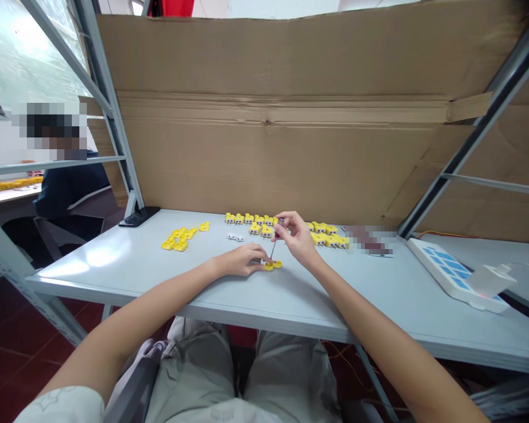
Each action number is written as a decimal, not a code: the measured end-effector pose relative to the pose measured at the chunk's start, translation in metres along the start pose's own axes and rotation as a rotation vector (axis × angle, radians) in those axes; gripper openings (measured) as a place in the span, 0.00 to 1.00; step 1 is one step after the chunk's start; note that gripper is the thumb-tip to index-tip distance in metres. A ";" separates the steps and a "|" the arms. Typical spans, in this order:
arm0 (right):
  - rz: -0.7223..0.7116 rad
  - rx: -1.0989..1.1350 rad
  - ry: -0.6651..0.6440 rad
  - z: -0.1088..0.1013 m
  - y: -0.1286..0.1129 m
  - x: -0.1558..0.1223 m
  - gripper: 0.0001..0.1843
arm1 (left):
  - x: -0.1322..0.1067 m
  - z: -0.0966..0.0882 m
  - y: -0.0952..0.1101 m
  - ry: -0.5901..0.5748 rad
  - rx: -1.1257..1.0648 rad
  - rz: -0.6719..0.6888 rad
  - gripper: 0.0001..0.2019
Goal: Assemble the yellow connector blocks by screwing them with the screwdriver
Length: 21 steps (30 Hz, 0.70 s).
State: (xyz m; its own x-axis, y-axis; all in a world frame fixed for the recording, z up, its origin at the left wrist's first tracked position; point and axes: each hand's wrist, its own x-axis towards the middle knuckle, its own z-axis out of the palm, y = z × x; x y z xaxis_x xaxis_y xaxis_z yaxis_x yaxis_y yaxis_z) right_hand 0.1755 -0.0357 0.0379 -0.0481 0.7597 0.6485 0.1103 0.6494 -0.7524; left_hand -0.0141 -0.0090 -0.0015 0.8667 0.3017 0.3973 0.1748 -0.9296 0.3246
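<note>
My right hand [298,239] is closed around the handle of a screwdriver [273,250], whose thin shaft points down. Its tip meets a small yellow plastic part [277,265] on the table, though the exact contact is too small to make out. From the left, my left hand [241,260] pinches this part against the tabletop, its fingers covering some of it. Beyond the hands stand rows of yellow parts with whitish fronts [267,232], continuing to the right [330,240]. A short row of small white pieces [235,237] lies just in front of them.
Loose yellow parts [175,239] lie at the left of the white table [136,267]. A power strip [449,270] with a white plug is at the right. A dark phone-like object [140,216] rests at the back left corner. Cardboard [264,158] walls the back; another person sits left.
</note>
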 end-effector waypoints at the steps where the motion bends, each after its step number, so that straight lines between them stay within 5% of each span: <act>1: -0.005 -0.017 0.013 0.000 0.000 0.000 0.16 | 0.000 0.000 0.000 0.003 0.002 0.002 0.13; 8: 0.046 0.053 -0.090 0.000 -0.003 -0.002 0.18 | 0.001 0.001 -0.001 0.001 0.000 -0.007 0.13; 21: 0.004 0.033 -0.063 0.005 0.001 -0.004 0.20 | 0.000 0.001 -0.002 0.029 0.000 0.002 0.12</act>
State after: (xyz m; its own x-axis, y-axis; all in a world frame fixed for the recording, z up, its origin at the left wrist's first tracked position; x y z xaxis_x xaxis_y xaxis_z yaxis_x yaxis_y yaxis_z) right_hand 0.1708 -0.0379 0.0337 -0.1106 0.7625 0.6375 0.0777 0.6461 -0.7593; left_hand -0.0142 -0.0076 -0.0033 0.8531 0.3060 0.4227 0.1734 -0.9302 0.3235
